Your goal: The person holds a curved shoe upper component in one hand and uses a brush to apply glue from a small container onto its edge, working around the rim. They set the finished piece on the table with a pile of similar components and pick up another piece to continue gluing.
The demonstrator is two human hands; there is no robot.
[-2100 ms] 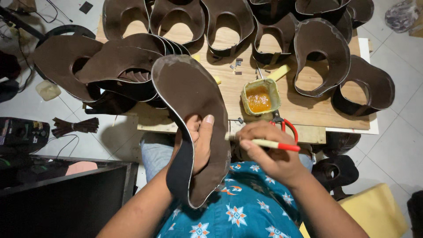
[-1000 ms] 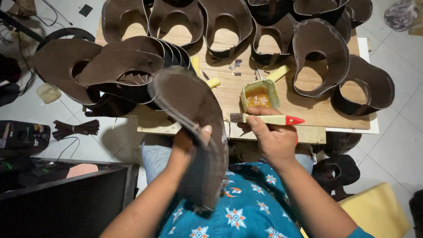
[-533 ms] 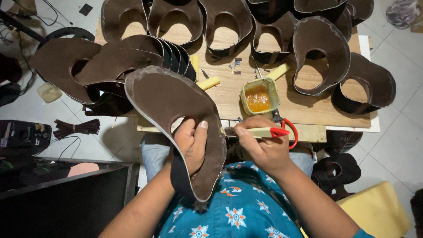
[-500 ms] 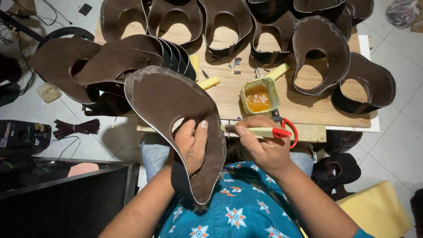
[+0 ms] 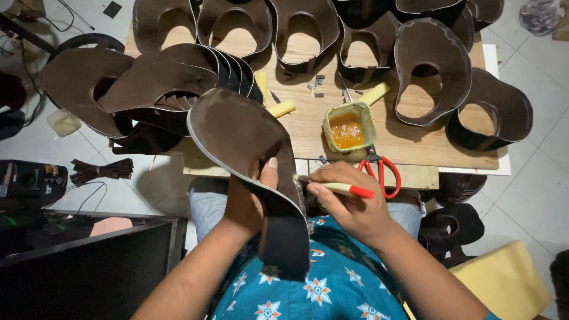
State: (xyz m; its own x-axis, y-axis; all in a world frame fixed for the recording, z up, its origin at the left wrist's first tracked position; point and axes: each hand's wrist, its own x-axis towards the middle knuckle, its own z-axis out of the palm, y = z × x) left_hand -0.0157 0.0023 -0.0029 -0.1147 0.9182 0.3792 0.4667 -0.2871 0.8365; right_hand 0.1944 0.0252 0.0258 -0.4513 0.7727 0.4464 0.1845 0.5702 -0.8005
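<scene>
My left hand grips a large curved brown leather visor piece, thumb on its upper face, holding it tilted over my lap. My right hand holds a small brush with a pale handle and red end, its tip against the right edge of the piece near a dark strap section. Just beyond my right hand on the wooden table stands a small yellowish pot of amber glue.
Red-handled scissors lie at the table's front edge by the glue pot. Several brown visor pieces cover the table's back and right; a stack sits at left. Dark strips lie on the floor at left, a yellow cushion at lower right.
The brown piece has been turned and tilted in my left hand. My right hand went out to the glue pot with the brush and has come back to the piece's right edge.
</scene>
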